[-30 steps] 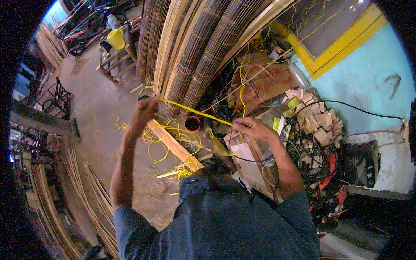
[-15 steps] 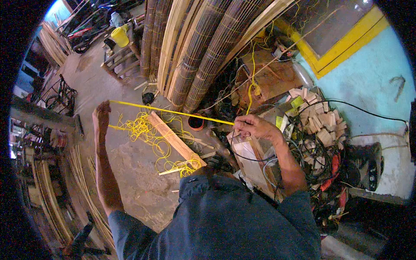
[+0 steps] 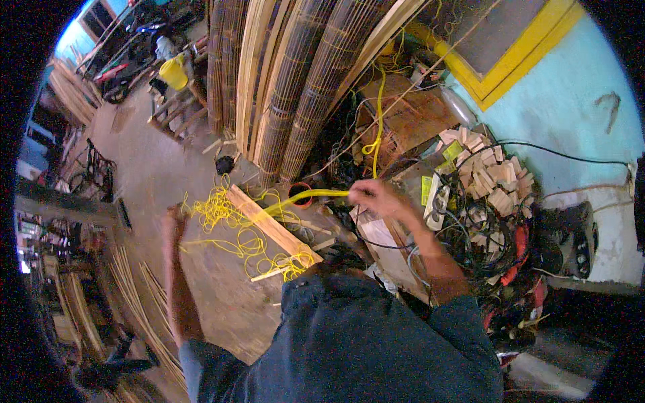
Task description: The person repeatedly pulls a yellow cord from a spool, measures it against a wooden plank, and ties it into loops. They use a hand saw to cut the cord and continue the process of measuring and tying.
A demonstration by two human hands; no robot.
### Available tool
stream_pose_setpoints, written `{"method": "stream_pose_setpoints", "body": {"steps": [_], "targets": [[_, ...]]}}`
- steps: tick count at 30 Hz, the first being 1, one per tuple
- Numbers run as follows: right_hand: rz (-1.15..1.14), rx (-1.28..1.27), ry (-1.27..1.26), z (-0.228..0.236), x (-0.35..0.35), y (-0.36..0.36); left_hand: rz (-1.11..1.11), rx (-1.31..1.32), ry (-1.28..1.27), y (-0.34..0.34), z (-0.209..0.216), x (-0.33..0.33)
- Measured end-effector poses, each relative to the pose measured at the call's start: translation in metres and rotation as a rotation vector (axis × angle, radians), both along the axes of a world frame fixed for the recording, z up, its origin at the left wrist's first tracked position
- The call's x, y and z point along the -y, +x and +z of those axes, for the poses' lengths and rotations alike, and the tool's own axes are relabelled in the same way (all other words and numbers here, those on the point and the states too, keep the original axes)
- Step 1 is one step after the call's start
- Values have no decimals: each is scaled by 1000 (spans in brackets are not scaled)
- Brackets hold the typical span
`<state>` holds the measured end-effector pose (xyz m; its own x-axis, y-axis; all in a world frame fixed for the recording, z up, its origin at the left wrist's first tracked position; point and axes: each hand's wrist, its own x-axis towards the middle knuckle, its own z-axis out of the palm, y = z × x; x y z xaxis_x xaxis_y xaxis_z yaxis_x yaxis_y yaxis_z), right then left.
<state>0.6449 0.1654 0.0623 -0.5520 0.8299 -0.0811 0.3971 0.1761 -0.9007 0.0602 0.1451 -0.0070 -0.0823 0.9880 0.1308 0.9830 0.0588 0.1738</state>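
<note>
My right hand [image 3: 381, 199] is closed on a thick bundle of yellow cord [image 3: 310, 195]. From its fingers the bundle curves slack to the left and blurs over a wooden plank [image 3: 269, 221]. My left hand [image 3: 176, 227], smeared by motion, is raised at the left with its fingers curled. Bits of thin yellow cord show above and below that hand, and one strand runs to the loose tangle of yellow cord [image 3: 218, 207] around the plank. Another yellow cord [image 3: 377, 127] with a looped knot hangs beyond my right hand.
Rolled slatted blinds [image 3: 306, 87] lean upright ahead. At the right are a heap of small wood blocks [image 3: 494, 178], a white power strip [image 3: 438, 203] and tangled black cables. A wooden box [image 3: 383, 235] stands below my right hand. Long thin strips [image 3: 131, 282] lie at the left.
The yellow bundle, stretched taut between both hands before, now sags from my right hand and its left end has come away from my left hand. My left hand has moved down and slightly right.
</note>
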Motion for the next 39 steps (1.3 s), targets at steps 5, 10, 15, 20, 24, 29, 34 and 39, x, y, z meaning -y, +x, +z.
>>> {"method": "stream_pose_setpoints", "body": {"steps": [5, 10, 15, 20, 24, 29, 34, 39], "targets": [[55, 19, 118, -35, 20, -77, -646, 570, -287, 278, 47, 1], [3, 105, 207, -35, 31, -59, -619, 835, -424, 338, 10, 29], [-162, 177, 89, -53, 53, 2, -462, 785, -737, 309, 34, 30], [-503, 45, 127, -93, 80, 11, -572, 818, -778, 336, 40, 40], [-771, 121, 330, -90, 118, 17, -838, 730, -873, 362, 38, 40], [-1196, 141, 218, -105, 195, 51, -806, 596, -940, 402, 40, 35], [-1748, 328, 255, -85, 305, 149, -497, 886, -930, 436, 53, 28], [-2103, 896, 250, -59, 413, 294, -906, 320, -630, 435, 55, 13]]}}
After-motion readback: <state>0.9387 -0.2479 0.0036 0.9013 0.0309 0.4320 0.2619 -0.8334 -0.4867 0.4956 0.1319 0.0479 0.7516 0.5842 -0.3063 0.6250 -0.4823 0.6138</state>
